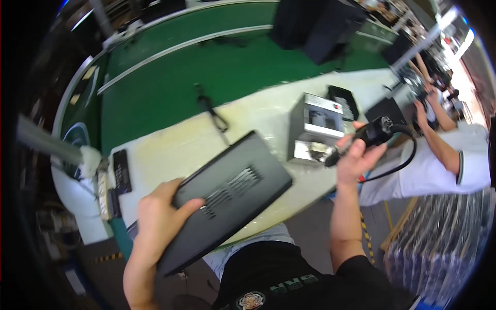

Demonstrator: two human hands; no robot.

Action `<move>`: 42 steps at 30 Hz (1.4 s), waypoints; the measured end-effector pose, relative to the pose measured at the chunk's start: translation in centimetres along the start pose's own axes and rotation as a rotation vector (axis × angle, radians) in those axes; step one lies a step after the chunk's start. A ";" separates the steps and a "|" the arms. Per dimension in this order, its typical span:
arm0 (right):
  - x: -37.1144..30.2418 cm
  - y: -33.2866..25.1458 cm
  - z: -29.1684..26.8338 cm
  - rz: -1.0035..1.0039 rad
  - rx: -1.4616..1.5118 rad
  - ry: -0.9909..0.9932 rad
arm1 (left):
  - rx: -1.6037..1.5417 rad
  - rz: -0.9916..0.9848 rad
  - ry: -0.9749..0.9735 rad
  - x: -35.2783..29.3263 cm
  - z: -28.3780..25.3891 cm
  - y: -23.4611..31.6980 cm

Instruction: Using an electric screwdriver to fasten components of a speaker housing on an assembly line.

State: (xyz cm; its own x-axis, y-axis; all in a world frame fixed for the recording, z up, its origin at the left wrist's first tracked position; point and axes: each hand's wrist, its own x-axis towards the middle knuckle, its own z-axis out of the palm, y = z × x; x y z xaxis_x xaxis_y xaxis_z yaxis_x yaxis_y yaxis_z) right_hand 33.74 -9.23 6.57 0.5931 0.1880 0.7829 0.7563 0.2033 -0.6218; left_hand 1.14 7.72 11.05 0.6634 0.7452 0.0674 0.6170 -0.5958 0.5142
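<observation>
A flat black panel (227,209), rectangular with rows of vent slots, is tilted over the near edge of the table. My left hand (161,211) is closed on its left edge, thumb lying on the vented face. Raised at the right, my right hand (356,161) grips a black electric screwdriver (373,133) whose dark cord (411,155) loops away to the right. The screwdriver's tip points left, toward a grey box-shaped machine (316,126) that looks like a screw feeder. Behind that machine sits a small black tray (345,98) with small pieces in it.
A pale-topped table (175,152) borders a green conveyor (206,64). On the table lie a black cable (209,109) and a narrow black strip-shaped device (122,170). Large black cabinets (320,31) stand across the conveyor. A co-worker (434,165) works at the right, near stacked, plastic-wrapped goods (439,243).
</observation>
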 end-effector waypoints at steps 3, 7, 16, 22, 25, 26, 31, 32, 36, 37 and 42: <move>1.4 -4.4 -0.6 0.149 0.088 -0.118 | 0.102 0.148 0.040 0.8 1.4 -0.1; 4.4 -14.3 1.8 0.188 0.605 -0.064 | 0.025 0.301 -0.097 1.2 0.1 -0.5; 3.4 -19.8 13.4 0.082 0.402 -0.457 | 0.016 0.244 -0.103 0.3 -0.1 -1.3; 1.2 -19.8 17.2 0.016 0.443 -0.468 | 0.007 0.172 -0.182 0.3 -0.2 -1.4; 0.7 -19.4 17.9 -0.022 0.433 -0.469 | 0.003 0.185 -0.175 0.4 -0.1 -1.6; 0.5 -19.3 18.2 -0.037 0.443 -0.495 | -0.001 0.213 -0.139 0.4 -0.1 -1.6; 0.1 -19.4 18.7 -0.002 0.446 -0.527 | -0.008 0.237 -0.105 0.6 -0.1 -1.7; -0.1 -19.2 18.8 -0.002 0.448 -0.529 | -0.007 0.237 -0.102 0.5 0.0 -1.7; -0.8 -19.3 19.3 0.040 0.485 -0.503 | -0.008 0.247 -0.081 0.5 0.3 -2.2; -0.8 -19.4 19.5 0.047 0.493 -0.512 | -0.004 0.249 -0.082 0.5 0.2 -2.2; -1.1 -18.6 20.2 0.055 0.647 -0.460 | 0.012 0.201 -0.127 0.4 0.0 -1.8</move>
State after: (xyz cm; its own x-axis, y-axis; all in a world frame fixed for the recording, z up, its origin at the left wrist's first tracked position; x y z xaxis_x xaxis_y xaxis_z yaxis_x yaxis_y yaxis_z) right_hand 13.47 6.23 16.82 0.3448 0.5632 0.7510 0.3354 0.6733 -0.6589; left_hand 0.23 9.11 10.15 0.8208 0.5682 0.0589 0.4717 -0.7324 0.4910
